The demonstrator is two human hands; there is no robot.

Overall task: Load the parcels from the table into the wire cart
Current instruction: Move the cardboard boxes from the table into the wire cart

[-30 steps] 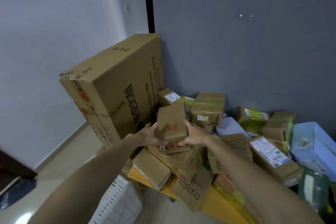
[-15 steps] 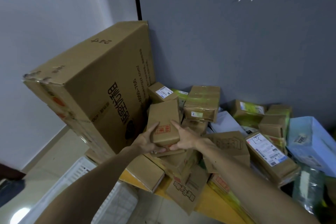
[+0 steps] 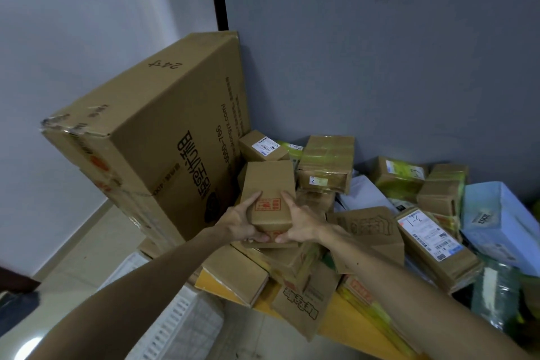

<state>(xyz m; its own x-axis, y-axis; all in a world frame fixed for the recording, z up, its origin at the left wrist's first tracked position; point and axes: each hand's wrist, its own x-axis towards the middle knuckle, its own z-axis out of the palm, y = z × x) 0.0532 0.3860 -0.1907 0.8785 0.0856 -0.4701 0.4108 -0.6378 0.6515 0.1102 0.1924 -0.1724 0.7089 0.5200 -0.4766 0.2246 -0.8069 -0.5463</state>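
The left hand (image 3: pixel 242 223) and right hand (image 3: pixel 298 225) each curl their grip round a small box (image 3: pixel 268 193), held just above the heaped worktop (image 3: pixel 342 324). Many parcels are not yet loaded; the white cart (image 3: pixel 187 327) stands below-left.

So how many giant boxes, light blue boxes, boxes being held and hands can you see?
giant brown box: 1
light blue box: 1
small brown box, held: 1
hands: 2, the left hand and the right hand
Total: 5
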